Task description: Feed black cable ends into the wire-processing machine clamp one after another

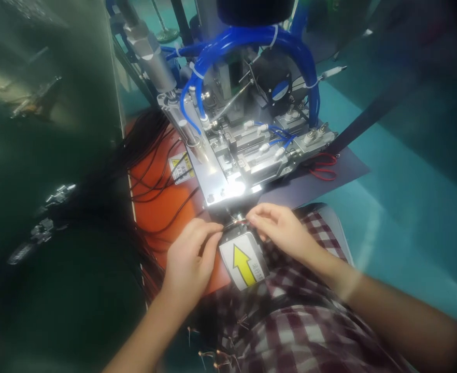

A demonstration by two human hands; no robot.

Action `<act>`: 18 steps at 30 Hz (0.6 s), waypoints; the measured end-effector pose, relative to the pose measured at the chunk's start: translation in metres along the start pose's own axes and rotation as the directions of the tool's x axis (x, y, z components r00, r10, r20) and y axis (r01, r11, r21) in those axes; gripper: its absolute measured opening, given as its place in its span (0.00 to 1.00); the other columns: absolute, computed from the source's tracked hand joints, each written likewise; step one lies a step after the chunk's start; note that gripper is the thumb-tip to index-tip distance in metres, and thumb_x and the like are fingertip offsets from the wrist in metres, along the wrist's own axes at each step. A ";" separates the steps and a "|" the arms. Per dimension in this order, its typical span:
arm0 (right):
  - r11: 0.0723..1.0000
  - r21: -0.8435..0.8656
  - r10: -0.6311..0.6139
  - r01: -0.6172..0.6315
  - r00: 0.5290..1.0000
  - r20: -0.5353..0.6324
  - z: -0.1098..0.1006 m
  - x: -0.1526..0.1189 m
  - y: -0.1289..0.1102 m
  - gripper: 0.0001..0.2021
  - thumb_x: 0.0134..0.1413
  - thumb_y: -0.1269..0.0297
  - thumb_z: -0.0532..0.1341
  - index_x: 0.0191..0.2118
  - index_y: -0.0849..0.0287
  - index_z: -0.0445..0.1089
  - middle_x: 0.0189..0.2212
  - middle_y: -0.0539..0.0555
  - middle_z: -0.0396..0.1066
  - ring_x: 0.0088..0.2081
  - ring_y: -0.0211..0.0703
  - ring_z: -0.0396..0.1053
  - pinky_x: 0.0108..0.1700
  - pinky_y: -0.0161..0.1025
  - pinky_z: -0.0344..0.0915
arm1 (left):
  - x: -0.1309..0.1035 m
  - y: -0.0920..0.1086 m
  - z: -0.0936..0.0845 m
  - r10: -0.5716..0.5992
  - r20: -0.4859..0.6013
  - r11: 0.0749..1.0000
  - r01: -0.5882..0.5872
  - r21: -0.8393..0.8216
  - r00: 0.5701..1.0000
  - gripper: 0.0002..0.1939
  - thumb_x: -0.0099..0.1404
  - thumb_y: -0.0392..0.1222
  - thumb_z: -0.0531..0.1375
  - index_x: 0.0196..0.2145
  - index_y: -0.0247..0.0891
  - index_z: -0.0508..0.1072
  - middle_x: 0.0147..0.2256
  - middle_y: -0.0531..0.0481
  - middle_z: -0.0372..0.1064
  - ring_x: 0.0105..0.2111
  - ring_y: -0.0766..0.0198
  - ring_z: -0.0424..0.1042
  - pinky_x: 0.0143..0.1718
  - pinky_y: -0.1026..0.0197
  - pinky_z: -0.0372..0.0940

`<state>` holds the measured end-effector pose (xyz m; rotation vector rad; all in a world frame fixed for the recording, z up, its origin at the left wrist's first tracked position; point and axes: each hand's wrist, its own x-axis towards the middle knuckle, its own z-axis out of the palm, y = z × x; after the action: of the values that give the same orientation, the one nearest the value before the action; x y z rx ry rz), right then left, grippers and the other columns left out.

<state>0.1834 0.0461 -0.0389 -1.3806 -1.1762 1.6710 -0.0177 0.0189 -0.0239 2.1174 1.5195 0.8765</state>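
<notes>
At the front of a metal machine (257, 171), my left hand (193, 254) pinches a thin black cable (228, 226) between thumb and forefinger. Close by on the right, my right hand (281, 228) is closed in a pinch on the thin reddish wire end (244, 221) of that line. The stretch between my fingertips crosses a small metal fixture under the bright work light (237, 187). Whether the wire touches the fixture cannot be made out. Just below the fingers sits a block with a white label (234, 259) bearing a yellow arrow.
Blue air tubes (252, 36) arch over the machine. Many black cables (146, 134) hang across the orange surface (146, 171) on the left, some with shiny connectors (44, 230). A red wire loop (325, 168) lies at the right. Checked cloth (302, 331) covers my lap.
</notes>
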 end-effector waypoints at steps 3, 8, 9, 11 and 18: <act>0.999 0.036 0.024 -0.024 1.000 0.002 0.004 -0.002 0.004 0.08 0.51 0.61 0.64 0.31 0.62 0.70 0.23 0.48 0.67 0.24 0.34 0.63 0.26 0.33 0.60 | 0.000 0.000 0.001 0.015 -0.018 0.999 -0.014 0.041 1.000 0.05 0.64 0.31 0.58 0.37 0.35 0.74 0.34 0.50 0.69 0.35 0.68 0.69 0.39 0.67 0.64; 0.999 0.048 0.017 -0.016 1.000 -0.021 0.010 -0.001 0.003 0.07 0.50 0.63 0.64 0.30 0.62 0.70 0.23 0.49 0.67 0.26 0.36 0.62 0.27 0.34 0.59 | 0.002 0.001 0.005 0.024 -0.026 0.998 -0.022 0.065 0.999 0.05 0.64 0.30 0.58 0.37 0.34 0.73 0.34 0.51 0.68 0.35 0.70 0.69 0.40 0.69 0.64; 0.999 0.050 0.020 -0.019 0.999 -0.027 0.010 -0.001 0.003 0.07 0.51 0.62 0.63 0.30 0.62 0.69 0.22 0.48 0.65 0.25 0.35 0.61 0.26 0.33 0.58 | 0.003 0.001 0.006 0.025 -0.029 0.997 -0.023 0.067 0.999 0.05 0.64 0.29 0.59 0.37 0.34 0.73 0.34 0.51 0.68 0.35 0.70 0.69 0.40 0.69 0.64; 0.998 0.060 0.024 -0.022 0.999 -0.033 0.009 0.001 0.004 0.08 0.51 0.62 0.63 0.30 0.61 0.69 0.21 0.47 0.63 0.23 0.34 0.58 0.25 0.33 0.55 | 0.003 0.001 0.008 0.030 -0.033 0.997 -0.028 0.071 0.999 0.06 0.64 0.29 0.59 0.37 0.34 0.74 0.34 0.51 0.68 0.35 0.70 0.69 0.39 0.69 0.63; 0.993 0.109 0.047 -0.046 0.999 0.000 0.006 0.005 0.007 0.08 0.53 0.62 0.62 0.30 0.62 0.67 0.22 0.47 0.62 0.22 0.32 0.56 0.24 0.33 0.52 | 0.002 0.003 0.009 0.061 -0.047 0.992 -0.055 0.110 0.997 0.09 0.63 0.27 0.58 0.40 0.32 0.74 0.36 0.49 0.67 0.36 0.69 0.68 0.41 0.69 0.63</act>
<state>0.1771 0.0467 -0.0469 -1.3514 -1.0429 1.7388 -0.0096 0.0202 -0.0280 2.2426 1.5707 0.8918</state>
